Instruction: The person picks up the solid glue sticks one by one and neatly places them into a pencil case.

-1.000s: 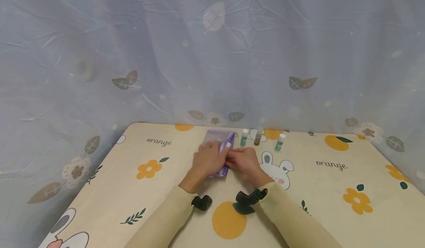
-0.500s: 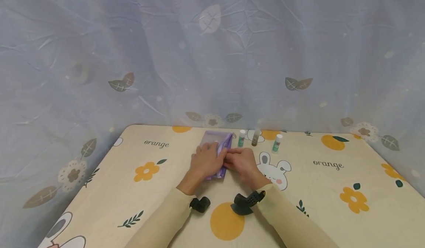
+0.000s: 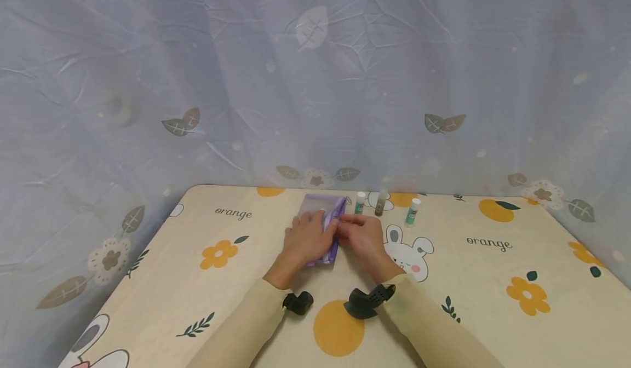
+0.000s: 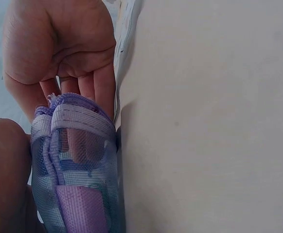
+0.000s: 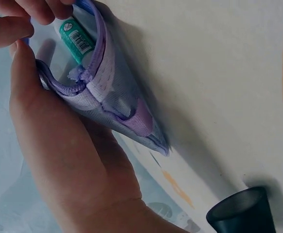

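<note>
A purple mesh zipper pouch (image 3: 315,200) lies on the table beneath both hands, its opening facing right. My left hand (image 3: 307,241) lies over it and grips it, thumb along the edge of the opening, as the right wrist view shows. At that same opening, the curled fingers of my right hand (image 3: 363,239) pinch the edge. Inside the gaping pouch, a green glue stick (image 5: 78,41) is visible, its white end close by my right fingers. A light purple fabric tab (image 4: 83,208) hangs at the pouch's near end. The hands hide much of the pouch.
Beyond my right hand stand two green glue sticks with white caps, a nearer-left glue stick (image 3: 360,203) and a right-hand glue stick (image 3: 412,212). Between them is a brown tube (image 3: 380,205) with a clear top. A patterned curtain (image 3: 315,110) hangs behind the table.
A white cap stuck out of the pouch's opening a second ago; in the head view it is now out of sight. My right hand has shifted slightly away along the opening. The left hand keeps its place.
</note>
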Motion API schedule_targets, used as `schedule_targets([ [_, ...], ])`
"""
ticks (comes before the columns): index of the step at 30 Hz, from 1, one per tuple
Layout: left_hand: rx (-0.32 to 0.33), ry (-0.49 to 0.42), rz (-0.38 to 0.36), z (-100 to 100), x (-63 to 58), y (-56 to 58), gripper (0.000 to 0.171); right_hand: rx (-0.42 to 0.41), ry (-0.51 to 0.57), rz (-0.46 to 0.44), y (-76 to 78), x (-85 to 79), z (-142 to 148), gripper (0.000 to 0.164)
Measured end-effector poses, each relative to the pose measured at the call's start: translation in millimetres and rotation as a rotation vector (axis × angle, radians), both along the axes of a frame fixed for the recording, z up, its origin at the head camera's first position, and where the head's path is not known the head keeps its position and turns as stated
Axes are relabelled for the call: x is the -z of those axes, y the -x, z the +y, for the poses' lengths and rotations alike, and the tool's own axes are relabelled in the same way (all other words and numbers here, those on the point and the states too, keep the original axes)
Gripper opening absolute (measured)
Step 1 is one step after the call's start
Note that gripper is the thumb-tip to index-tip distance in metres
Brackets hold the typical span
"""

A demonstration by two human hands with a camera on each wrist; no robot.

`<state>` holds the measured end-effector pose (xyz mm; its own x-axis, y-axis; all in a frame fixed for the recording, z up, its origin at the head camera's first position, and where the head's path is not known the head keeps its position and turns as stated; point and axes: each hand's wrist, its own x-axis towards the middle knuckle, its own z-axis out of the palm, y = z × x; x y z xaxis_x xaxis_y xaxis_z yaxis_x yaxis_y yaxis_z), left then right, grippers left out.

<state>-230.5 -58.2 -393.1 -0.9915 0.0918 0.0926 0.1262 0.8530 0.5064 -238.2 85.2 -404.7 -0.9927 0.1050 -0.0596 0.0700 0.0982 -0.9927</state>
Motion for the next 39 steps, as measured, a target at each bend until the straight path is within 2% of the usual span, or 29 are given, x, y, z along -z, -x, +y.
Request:
schedule_targets([
  [5, 0.002, 0.003, 0.003, 0, -1.6, -0.3, 0.068, 0.01, -0.045, 0.035, 0.7, 0.5, 4, 0.03],
  [14, 0.008, -0.004, 0.002, 3, -3.4, 0.8, 0.068, 0.013, -0.204, 0.133, 2.3, -1.5, 25, 0.037],
  [22, 0.011, -0.003, 0.005, 2, -2.7, 0.3, 0.067, 0.0, -0.274, 0.207, -4.2, -7.2, 44, 0.036],
  [30, 0.01, -0.001, 0.005, -1, 2.0, 0.4, 0.067, -0.001, -0.291, 0.24, -7.8, -9.6, 53, 0.038],
  [39, 0.012, -0.006, 0.001, -1, 4.4, -0.1, 0.067, 0.037, -0.322, 0.219, -7.2, -10.1, 62, 0.041],
])
